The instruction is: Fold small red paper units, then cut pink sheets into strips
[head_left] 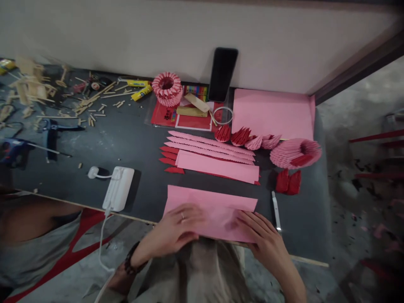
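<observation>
A folded pink paper sheet lies at the near edge of the dark table. My left hand rests on its left part, fingers curled and pressed flat on the paper. My right hand presses on its right part with fingers stretched out. Both hands touch the sheet; neither lifts it. A craft knife lies just right of the sheet, beside my right hand.
Behind the sheet lie pink and red paper strips. Folded red and pink paper pieces, a pink ring model, a large pink sheet, a phone against the wall. A white power bank at left; wooden sticks far left. Another person's arm is at left.
</observation>
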Action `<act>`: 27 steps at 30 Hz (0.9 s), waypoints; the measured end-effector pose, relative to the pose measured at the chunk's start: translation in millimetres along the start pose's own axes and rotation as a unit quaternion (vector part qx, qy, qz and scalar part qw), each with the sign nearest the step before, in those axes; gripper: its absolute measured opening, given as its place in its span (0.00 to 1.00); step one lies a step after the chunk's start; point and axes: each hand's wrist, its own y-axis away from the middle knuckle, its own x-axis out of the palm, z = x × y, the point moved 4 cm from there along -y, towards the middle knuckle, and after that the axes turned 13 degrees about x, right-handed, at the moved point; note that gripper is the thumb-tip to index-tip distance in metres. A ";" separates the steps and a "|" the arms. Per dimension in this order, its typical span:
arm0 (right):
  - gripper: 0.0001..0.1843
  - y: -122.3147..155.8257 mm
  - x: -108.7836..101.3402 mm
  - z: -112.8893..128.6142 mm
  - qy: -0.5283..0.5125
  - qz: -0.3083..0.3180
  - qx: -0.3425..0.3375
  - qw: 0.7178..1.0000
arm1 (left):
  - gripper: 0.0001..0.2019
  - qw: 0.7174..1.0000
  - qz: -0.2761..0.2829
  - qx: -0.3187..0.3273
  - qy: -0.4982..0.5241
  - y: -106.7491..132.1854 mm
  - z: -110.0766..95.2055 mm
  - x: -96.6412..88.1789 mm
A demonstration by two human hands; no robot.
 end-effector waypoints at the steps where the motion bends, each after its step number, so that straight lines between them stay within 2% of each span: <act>1: 0.36 1.3 0.1 -2.4 -0.004 -0.001 0.007 1.000 | 0.25 0.993 0.005 -0.019 -0.117 -3.5 9.5 2.9; 3: 0.33 2.3 -1.6 -4.9 -0.012 0.000 0.016 1.000 | 0.30 0.961 0.014 -0.040 -0.275 -10.9 27.4 10.0; 5: 0.31 1.8 -4.1 -4.5 -0.021 0.005 0.016 1.000 | 0.32 0.943 0.026 -0.029 -0.331 -17.1 41.2 15.9; 8: 0.25 -0.8 -6.8 -2.0 -0.045 -0.009 0.021 0.999 | 0.31 0.940 0.028 -0.028 -0.339 -21.7 55.1 13.9; 11: 0.14 -6.2 -7.5 -0.6 -0.090 -0.048 0.064 0.993 | 0.28 0.948 -0.003 -0.032 -0.316 -25.6 61.4 2.8; 14: 0.09 -14.8 -4.9 -0.2 -0.138 -0.070 0.121 0.981 | 0.25 0.962 -0.086 -0.019 -0.257 -26.8 57.6 -13.7; 16: 0.08 -20.9 -2.4 -0.5 -0.156 -0.072 0.153 0.973 | 0.23 0.965 -0.164 -0.004 -0.206 -19.9 47.2 -26.9; 19: 0.08 -28.9 0.2 -2.5 -0.174 -0.069 0.189 0.964 | 0.17 0.941 -0.307 0.005 -0.142 6.9 25.2 -44.1; 20: 0.09 -31.0 0.8 -3.2 -0.180 -0.063 0.201 0.961 | 0.13 0.938 -0.327 0.009 -0.115 16.7 19.0 -44.8; 21: 0.09 -32.9 1.3 -4.0 -0.185 -0.057 0.213 0.958 | 0.11 0.944 -0.321 0.016 -0.077 24.7 14.6 -41.6; 22: 0.10 -34.5 1.4 -4.5 -0.188 -0.052 0.224 0.955 | 0.10 0.958 -0.282 0.007 -0.042 30.1 13.3 -34.0; 24: 0.12 -37.2 0.7 -4.8 -0.191 -0.047 0.244 0.950 | 0.12 0.973 -0.219 -0.053 -0.057 38.0 17.8 -15.3; 27: 0.12 -40.3 -1.0 -3.4 -0.198 -0.048 0.260 0.944 | 0.17 0.954 -0.242 -0.136 -0.115 42.0 31.6 7.6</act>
